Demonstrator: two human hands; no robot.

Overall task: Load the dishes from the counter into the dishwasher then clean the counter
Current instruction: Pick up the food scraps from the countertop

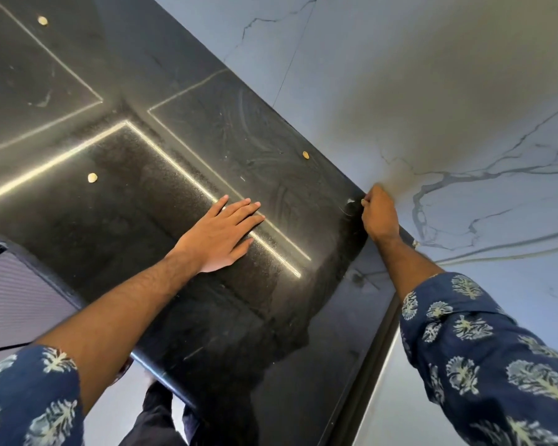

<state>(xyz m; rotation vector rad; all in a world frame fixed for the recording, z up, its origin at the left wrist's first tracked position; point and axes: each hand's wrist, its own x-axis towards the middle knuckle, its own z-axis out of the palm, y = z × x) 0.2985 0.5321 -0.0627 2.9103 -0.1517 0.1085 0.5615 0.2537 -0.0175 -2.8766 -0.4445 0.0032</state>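
Bracing flat and open-fingered on the bench [181,317], the left hand [221,233] steadies while the right hand [379,214], curled at the bench's far edge, apparently pinches a crumb for removal.

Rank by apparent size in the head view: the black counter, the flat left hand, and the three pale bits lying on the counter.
1. Black counter
2. Left hand
3. Pale bits: all tiny and alike; distance from the camera differs, so no order among them.

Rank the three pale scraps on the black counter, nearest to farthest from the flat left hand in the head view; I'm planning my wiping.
1. Scrap beyond the left hand, near the counter's right edge.
2. Scrap left of the hand.
3. Scrap at far top left.
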